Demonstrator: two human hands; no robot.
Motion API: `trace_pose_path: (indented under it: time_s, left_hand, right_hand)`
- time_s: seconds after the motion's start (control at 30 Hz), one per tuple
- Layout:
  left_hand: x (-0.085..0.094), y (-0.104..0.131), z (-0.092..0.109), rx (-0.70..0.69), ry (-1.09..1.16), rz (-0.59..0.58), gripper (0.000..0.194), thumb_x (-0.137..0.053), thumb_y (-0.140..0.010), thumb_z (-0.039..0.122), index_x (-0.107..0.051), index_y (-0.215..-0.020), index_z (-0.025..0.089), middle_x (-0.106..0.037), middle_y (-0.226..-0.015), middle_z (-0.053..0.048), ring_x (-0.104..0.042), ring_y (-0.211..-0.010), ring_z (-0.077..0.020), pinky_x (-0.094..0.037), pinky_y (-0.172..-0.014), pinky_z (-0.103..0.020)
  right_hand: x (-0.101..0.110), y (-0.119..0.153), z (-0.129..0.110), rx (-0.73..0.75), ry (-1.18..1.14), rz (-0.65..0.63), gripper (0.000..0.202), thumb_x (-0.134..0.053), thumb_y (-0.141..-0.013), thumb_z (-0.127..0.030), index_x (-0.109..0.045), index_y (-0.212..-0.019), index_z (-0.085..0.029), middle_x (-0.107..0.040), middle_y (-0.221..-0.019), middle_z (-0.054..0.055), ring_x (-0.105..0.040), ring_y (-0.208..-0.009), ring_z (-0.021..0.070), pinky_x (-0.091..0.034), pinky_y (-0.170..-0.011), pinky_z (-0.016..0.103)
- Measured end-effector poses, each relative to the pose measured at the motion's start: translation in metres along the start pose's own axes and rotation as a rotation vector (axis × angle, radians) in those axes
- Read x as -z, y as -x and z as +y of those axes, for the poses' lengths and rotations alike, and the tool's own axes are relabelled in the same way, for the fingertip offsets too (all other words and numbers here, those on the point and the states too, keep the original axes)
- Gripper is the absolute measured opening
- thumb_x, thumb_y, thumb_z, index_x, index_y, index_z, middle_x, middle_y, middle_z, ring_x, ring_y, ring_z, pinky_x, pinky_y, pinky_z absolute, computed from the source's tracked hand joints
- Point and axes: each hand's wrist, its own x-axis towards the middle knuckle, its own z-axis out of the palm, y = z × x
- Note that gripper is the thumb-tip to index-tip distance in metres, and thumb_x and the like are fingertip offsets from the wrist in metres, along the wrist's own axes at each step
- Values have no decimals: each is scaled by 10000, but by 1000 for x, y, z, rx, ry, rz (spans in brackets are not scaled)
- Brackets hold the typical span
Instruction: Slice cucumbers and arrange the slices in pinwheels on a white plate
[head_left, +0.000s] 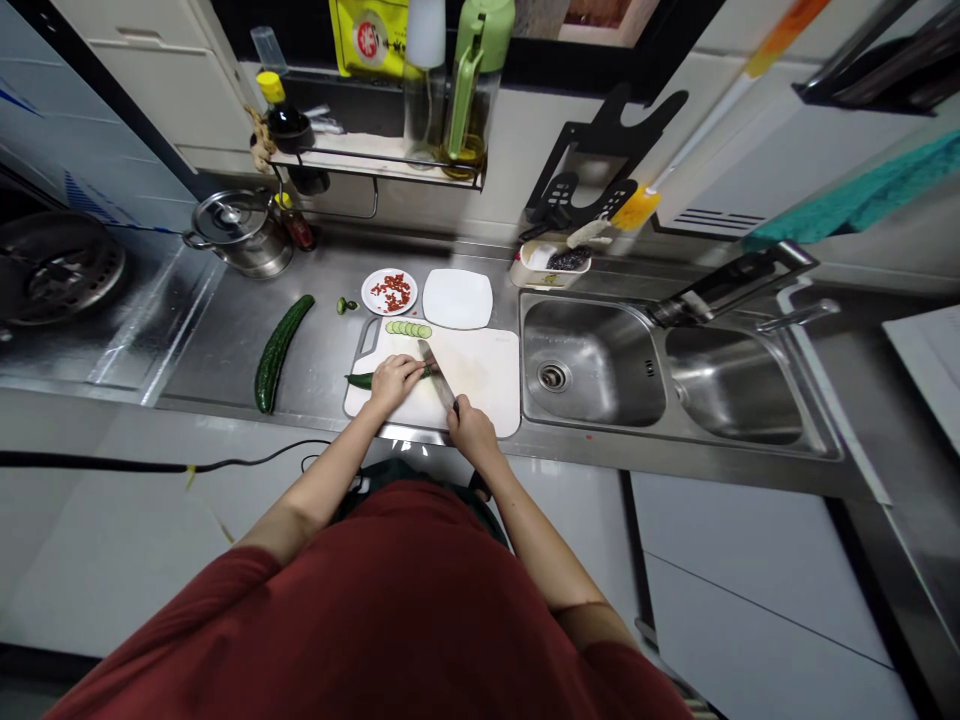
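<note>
My left hand (396,383) is wrapped over a green cucumber (361,381) that lies on a white cutting board (487,390). One end of the cucumber sticks out to the left of my fingers, the other just past them on the right. My right hand (472,428) grips the dark handle of a kitchen knife (439,375), its blade slanting up and left beside the cucumber's right end. Near the board's top edge lies a row of overlapping cucumber slices (408,329). A whole cucumber (279,355) rests on the steel counter at left.
Behind the board stand a plate of chopped red pieces (389,292) and a white plate (457,298). Cucumber ends (345,305) lie nearby. A lidded pot (236,232) is at back left, a double sink (596,360) at right. A rack (375,155) with bottles hangs above.
</note>
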Motion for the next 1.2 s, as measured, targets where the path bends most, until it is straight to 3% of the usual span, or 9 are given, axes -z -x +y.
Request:
trace_pose_path:
  time_s: [0.87,1.2]
  left_hand:
    - [-2,1,0,6,4,-25,291,-498,-920,433,-720,-1036,284,-675,-1048,-48,-563,-987,-212,-432,-846,-349]
    - [-5,-1,-3,-34,8,1,313,-490,-928,452,-713,-1004,245,-686,-1018,-25,-537,-939,-206,-408,-772,-340]
  right_hand:
    - [14,23,8,1,52,-129,193,-361,-978,-261,-471,-1102,-163,-686,-957,148,-662,-882,262,-405,-710,308]
    - [18,20,4,23,66,-110,171,-354,-974,-233,-469,-1074,-157,-685,-937,150,-663,-866,259,-372,-659,296]
